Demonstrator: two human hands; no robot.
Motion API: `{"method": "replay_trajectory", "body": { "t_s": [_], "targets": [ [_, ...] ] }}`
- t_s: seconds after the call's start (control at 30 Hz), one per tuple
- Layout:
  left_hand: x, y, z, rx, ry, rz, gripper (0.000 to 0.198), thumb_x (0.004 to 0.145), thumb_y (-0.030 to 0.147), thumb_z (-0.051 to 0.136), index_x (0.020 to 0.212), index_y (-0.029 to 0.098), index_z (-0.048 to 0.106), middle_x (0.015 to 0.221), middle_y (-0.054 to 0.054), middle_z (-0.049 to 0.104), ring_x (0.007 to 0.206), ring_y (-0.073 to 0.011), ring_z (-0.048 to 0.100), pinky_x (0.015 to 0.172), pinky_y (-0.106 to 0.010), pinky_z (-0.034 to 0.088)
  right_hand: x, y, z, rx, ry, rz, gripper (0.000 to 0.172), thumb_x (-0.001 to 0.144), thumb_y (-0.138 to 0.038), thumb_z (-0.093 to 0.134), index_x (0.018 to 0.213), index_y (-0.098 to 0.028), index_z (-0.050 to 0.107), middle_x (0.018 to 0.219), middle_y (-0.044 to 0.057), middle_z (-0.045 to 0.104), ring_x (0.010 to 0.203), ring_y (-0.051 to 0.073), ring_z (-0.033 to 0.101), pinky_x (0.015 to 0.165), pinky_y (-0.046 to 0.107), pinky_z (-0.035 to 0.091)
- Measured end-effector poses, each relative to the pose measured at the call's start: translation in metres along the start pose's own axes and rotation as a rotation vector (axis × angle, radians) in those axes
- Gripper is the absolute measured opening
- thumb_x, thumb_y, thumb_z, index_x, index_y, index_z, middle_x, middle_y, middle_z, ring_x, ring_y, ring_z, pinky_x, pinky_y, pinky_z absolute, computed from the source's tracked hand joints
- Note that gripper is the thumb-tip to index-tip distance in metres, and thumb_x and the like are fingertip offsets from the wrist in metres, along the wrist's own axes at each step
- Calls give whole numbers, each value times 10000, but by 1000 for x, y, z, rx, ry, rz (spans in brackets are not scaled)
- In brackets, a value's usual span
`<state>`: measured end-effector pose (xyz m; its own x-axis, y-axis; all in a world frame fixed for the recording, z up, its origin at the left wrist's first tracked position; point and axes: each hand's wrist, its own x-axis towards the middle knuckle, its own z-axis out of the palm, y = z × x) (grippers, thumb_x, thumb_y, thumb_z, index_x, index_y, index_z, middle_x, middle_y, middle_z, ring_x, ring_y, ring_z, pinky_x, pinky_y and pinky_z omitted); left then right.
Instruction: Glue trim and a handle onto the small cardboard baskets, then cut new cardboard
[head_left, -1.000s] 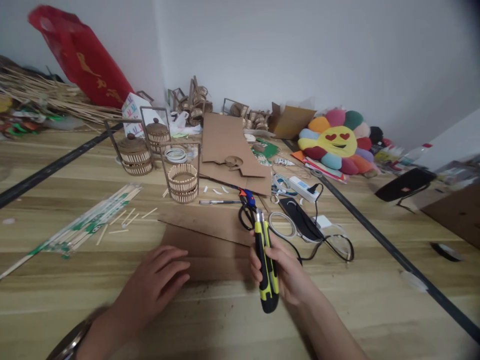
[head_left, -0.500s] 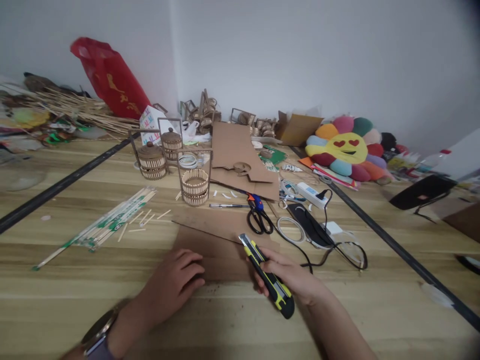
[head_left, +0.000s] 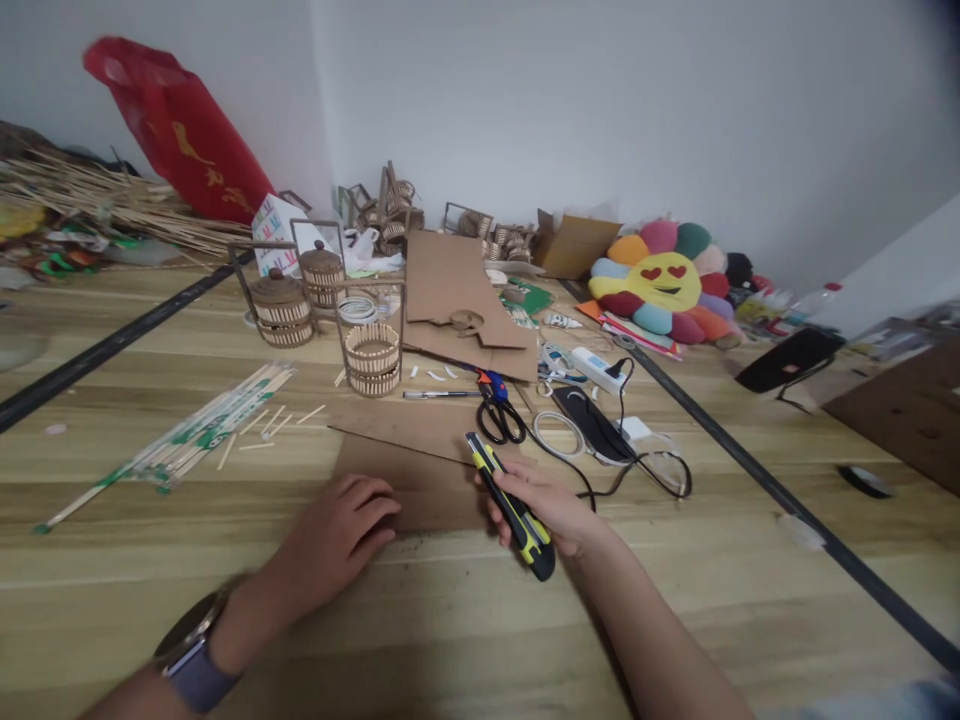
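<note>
A yellow and black utility knife [head_left: 517, 515] is gripped in my right hand [head_left: 551, 505], its tip pointing up and left over a brown cardboard piece [head_left: 427, 490]. My left hand [head_left: 337, 530] rests at the cardboard's left edge, fingers slightly apart, holding nothing. Just beyond the cardboard lie scissors [head_left: 499, 410] with black handles and a pen [head_left: 442, 395]. A small wooden-slat bucket with a tall handle [head_left: 373, 360] stands behind it, near small white strips.
Bagged sticks [head_left: 202, 430] and loose sticks lie left. Behind are lidded buckets [head_left: 281, 310], larger cardboard [head_left: 450, 275] and a red bag [head_left: 180, 130]. To the right are cables, a power strip [head_left: 598, 368], a flower cushion [head_left: 664, 282] and a black speaker-like object [head_left: 791, 360].
The view has shifted, so most things appear slightly further left and higher. My right hand still holds the knife, and my left hand remains at the cardboard's edge.
</note>
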<state>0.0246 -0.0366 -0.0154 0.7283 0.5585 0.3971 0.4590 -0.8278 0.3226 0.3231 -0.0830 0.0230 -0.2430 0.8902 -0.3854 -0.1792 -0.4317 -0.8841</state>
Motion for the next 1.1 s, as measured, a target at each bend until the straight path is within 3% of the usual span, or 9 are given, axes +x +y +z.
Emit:
{"method": "replay_trajectory", "body": {
  "t_s": [0.3, 0.5, 0.63, 0.73, 0.87, 0.97, 1.1],
  "targets": [
    [3, 4, -7, 64, -105, -11, 199, 907, 214, 627, 1104, 220, 652, 1157, -70, 658, 1053, -253, 593, 904, -400, 494, 7, 8, 1, 122, -64, 25, 260, 732, -347, 764, 803, -144, 617, 737, 35, 715, 529, 131, 672, 450, 211, 532],
    [19, 13, -21, 146, -212, 23, 68, 923, 201, 604, 961, 205, 661, 1005, -53, 664, 888, -238, 598, 746, -352, 475, 8, 10, 0, 140, -75, -32, 256, 749, -346, 713, 896, -157, 623, 696, 1, 682, 438, 101, 608, 378, 188, 465],
    [37, 13, -13, 231, -180, -2, 195, 979, 166, 496, 872, 179, 659, 867, -54, 639, 822, -233, 574, 730, -361, 470, 8, 9, 3, 145, -105, -44, 314, 755, -308, 705, 1017, -160, 619, 693, -6, 674, 433, 107, 601, 369, 190, 451],
    [49, 5, 0, 310, -53, -41, 218, 995, 189, 465, 1003, 147, 678, 1009, -120, 655, 948, -278, 578, 820, -430, 497, 8, 9, 5, 149, -103, -44, 317, 760, -314, 715, 1018, -159, 614, 672, -16, 662, 420, 103, 586, 362, 185, 432],
    [50, -9, 21, 347, 90, 11, 394, 1017, 391, 454, 1285, 143, 604, 1386, -203, 549, 1259, -356, 488, 1022, -566, 429, 8, 10, 6, 145, -99, -43, 339, 775, -373, 754, 1005, -164, 621, 666, -26, 656, 413, 95, 576, 363, 180, 429],
    [44, -16, 30, 329, 46, 14, 495, 1024, 482, 406, 1378, 164, 541, 1472, -195, 498, 1346, -345, 448, 1078, -573, 396, 8, 11, 7, 134, -83, -44, 411, 809, -500, 748, 1013, -163, 628, 661, -24, 650, 409, 90, 573, 365, 179, 436],
    [39, -16, 34, 325, -16, -32, 486, 1025, 471, 411, 1387, 171, 537, 1487, -183, 493, 1371, -337, 445, 1100, -545, 394, 3, 5, 6, 100, -62, -92, 511, 812, -614, 721, 1051, -175, 619, 637, -37, 631, 391, 83, 547, 354, 176, 412]
  ]
}}
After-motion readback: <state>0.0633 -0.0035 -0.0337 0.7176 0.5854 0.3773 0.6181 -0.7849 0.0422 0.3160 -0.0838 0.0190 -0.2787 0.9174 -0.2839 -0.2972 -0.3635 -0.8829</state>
